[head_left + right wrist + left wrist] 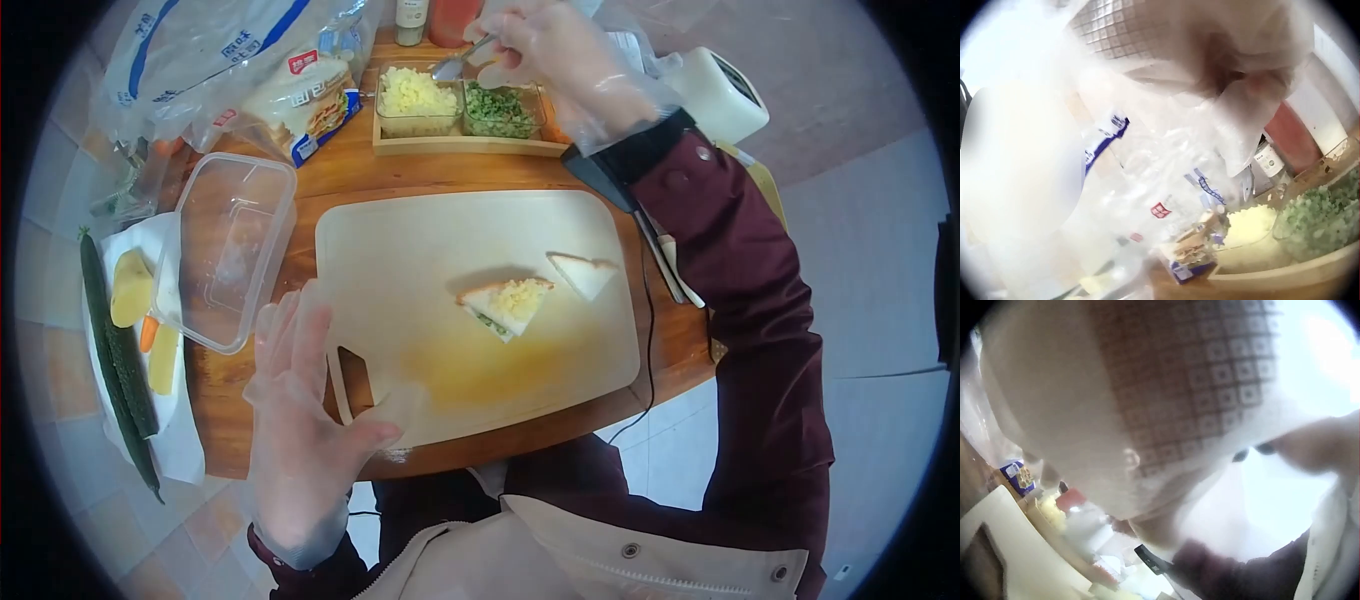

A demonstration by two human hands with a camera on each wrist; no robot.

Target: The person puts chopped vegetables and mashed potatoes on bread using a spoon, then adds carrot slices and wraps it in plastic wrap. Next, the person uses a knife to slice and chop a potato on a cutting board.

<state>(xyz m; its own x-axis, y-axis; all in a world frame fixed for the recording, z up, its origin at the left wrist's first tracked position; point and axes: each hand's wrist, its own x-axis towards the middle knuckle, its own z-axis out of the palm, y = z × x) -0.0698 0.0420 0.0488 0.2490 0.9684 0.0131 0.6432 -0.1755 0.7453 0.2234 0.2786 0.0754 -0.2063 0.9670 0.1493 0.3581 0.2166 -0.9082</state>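
My right hand [575, 70], in a clear plastic glove, holds a metal spoon [455, 64] over the wooden tray's containers. The spoon's bowl hangs between the mashed yellow filling [415, 92] and the chopped greens [500, 108]. In the right wrist view the gloved fingers fill the top, above the same fillings. My left hand [310, 410], also gloved, has straight fingers and a spread thumb beside the handle slot of the white cutting board [400, 250]. On the board lie a bread triangle topped with yellow filling [508, 303], green showing at its side, and a plain white bread triangle [585, 276].
Left of the board stands a clear plastic box [235, 250]. Beyond it, cucumbers [118, 350] and peeled pieces lie on white paper. A bread bag [305, 95], a seasoning jar [410, 20] and a white device [715, 95] stand at the back. A cable [650, 340] runs along the right.
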